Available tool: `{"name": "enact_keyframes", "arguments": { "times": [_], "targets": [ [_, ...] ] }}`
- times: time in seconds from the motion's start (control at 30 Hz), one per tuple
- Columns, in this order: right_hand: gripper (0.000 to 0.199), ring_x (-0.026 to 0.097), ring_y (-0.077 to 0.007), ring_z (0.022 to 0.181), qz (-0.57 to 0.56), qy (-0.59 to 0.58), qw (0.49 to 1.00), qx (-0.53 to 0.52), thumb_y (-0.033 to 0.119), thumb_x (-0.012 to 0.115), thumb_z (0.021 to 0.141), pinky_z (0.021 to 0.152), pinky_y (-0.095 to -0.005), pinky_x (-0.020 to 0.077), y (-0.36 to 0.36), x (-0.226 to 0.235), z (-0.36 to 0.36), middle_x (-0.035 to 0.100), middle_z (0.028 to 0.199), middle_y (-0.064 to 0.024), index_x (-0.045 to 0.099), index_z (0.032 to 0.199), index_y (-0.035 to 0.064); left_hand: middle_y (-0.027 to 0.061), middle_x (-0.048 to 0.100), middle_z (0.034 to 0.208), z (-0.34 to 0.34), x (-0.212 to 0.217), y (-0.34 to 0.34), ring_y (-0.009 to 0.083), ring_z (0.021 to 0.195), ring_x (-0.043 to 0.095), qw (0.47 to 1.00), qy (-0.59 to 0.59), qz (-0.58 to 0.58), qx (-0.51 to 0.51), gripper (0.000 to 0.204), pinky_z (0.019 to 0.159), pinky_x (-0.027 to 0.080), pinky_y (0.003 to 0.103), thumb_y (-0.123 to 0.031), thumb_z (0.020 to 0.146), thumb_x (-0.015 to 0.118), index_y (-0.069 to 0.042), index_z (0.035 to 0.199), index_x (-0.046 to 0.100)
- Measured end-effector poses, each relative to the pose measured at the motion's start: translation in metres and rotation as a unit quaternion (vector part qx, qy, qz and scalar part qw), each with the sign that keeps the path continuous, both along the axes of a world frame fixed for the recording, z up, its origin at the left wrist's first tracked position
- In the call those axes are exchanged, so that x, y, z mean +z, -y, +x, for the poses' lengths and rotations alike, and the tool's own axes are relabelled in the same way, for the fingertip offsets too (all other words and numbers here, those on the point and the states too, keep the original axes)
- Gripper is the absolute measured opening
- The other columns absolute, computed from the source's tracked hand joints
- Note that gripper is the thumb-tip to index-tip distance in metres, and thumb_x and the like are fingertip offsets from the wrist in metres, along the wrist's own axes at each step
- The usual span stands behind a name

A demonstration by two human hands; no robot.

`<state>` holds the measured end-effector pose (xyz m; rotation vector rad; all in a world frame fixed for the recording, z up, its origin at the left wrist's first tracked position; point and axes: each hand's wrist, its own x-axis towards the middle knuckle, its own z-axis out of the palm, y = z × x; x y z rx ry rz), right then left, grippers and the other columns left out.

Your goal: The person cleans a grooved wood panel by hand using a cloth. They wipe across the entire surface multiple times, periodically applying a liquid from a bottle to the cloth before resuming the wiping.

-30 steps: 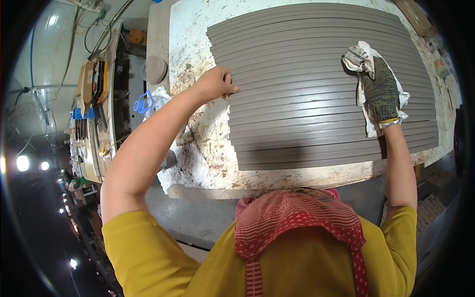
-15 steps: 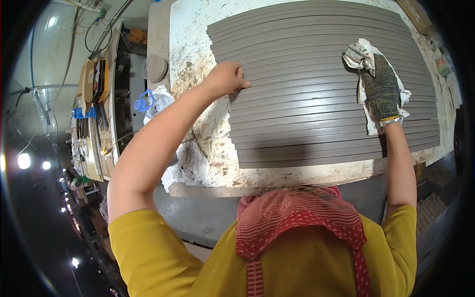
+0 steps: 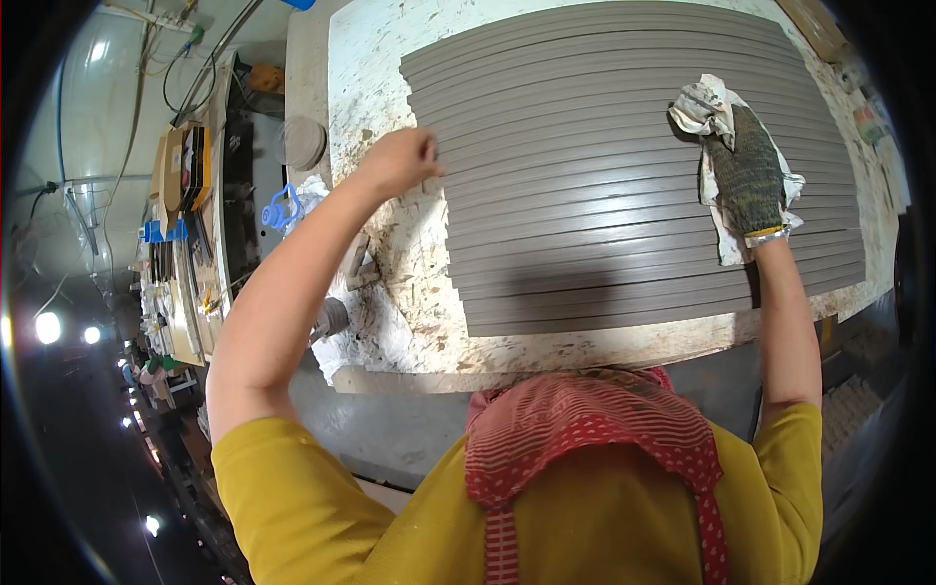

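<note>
Head view: the gloved right hand [image 3: 749,174] presses a crumpled white cloth [image 3: 717,161] flat on the long grey ribbed strips [image 3: 624,185] at two o'clock. The bare left hand [image 3: 398,161], fingers curled, pinches the strips' end at ten o'clock. Wiping looks partway, judging by the cloth's position; the lower rows seem unreached.

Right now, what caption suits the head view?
Bare left hand steadies grey slats; gloved right hand presses a white rag.

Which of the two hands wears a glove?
The right hand: it wears a dark knit glove and presses a white rag on the grey strips. The left hand is bare, at the strips' left ends.
</note>
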<state>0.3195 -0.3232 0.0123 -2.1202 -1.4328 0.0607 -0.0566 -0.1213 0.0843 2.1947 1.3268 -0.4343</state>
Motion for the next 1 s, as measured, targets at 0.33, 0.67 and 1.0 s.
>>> {"name": "enact_keyframes", "arguments": {
  "times": [0.33, 0.67, 1.0],
  "targets": [
    [0.053, 0.054, -0.0349, 0.114, -0.032, -0.068, 0.997, -0.011, 0.021, 0.067, 0.082, 0.099, -0.0401, 0.0414, 0.006, 0.023, -0.003, 0.057, 0.12, -0.0241, 0.05, 0.126, -0.0032, 0.0127, 0.061, 0.11, -0.059, -0.011, 0.057, 0.0197, 0.097, 0.056, 0.958, 0.155, -0.08, 0.229, 0.046, 0.086, 0.045, 0.038, -0.046, 0.095, 0.043, -0.004, 0.108, 0.057],
    [0.024, 0.062, -0.0265, 0.088, 0.162, 0.223, 0.936, 0.217, 0.018, 0.058, 0.089, 0.076, -0.0368, 0.0507, -0.074, 0.008, -0.171, 0.061, 0.097, -0.0131, 0.057, 0.104, -0.0006, 0.0258, 0.014, 0.153, -0.03, -0.067, 0.109, 0.0299, 0.144, 0.013, 0.852, 0.418, -0.175, 0.263, 0.076, 0.115, 0.013, 0.033, -0.024, 0.091, 0.051, 0.006, 0.147, 0.009],
    [0.022, 0.059, -0.0163, 0.09, -0.021, -0.112, 0.92, 0.374, 0.016, 0.056, 0.088, 0.079, -0.03, 0.0487, -0.099, 0.118, -0.12, 0.063, 0.102, -0.0097, 0.06, 0.106, 0.0042, 0.0041, 0.065, 0.1, -0.094, -0.076, 0.099, 0.012, 0.097, 0.056, 0.765, 0.531, -0.145, 0.335, 0.018, 0.087, 0.04, 0.029, -0.022, 0.09, 0.047, -0.01, 0.09, 0.061]
  ]
}}
